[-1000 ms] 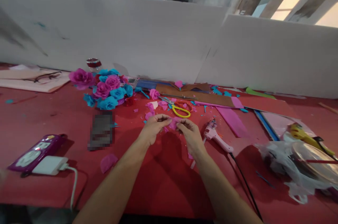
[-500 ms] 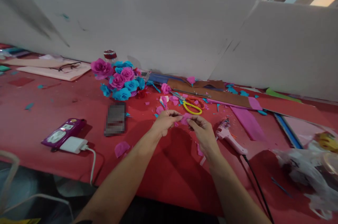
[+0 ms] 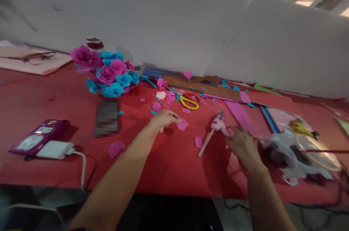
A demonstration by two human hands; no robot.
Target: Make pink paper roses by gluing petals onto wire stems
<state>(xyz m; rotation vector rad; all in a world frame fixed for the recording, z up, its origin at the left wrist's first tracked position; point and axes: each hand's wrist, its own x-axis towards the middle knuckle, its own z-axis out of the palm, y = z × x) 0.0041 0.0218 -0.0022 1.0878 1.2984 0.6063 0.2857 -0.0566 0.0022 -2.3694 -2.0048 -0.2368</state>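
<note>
Between the thumb and fingers of my left hand (image 3: 165,119) is a small pink crepe paper petal (image 3: 182,125), held just above the red tabletop. To the right, my right hand (image 3: 243,145) is closed around the handle of a pink hot glue gun (image 3: 219,125); the hand covers most of the handle. A glue stick (image 3: 206,143) slants out of the gun toward me. Beside it lies a pink paper scrap (image 3: 198,141). Scissors with a yellow and orange handle (image 3: 190,103) rest behind my left hand, among pink and blue paper bits.
A bunch of pink and blue paper flowers (image 3: 113,75) stands at the back left, near a blurred phone-like object (image 3: 107,117). A purple power strip (image 3: 40,137) with a white charger (image 3: 56,150) sits front left. A plastic bag (image 3: 286,154) lies at right. A white partition (image 3: 163,16) runs behind.
My right hand has let go of the pink petal and moved right onto the glue gun's handle. My left hand keeps the petal. The view has turned rightward and down.
</note>
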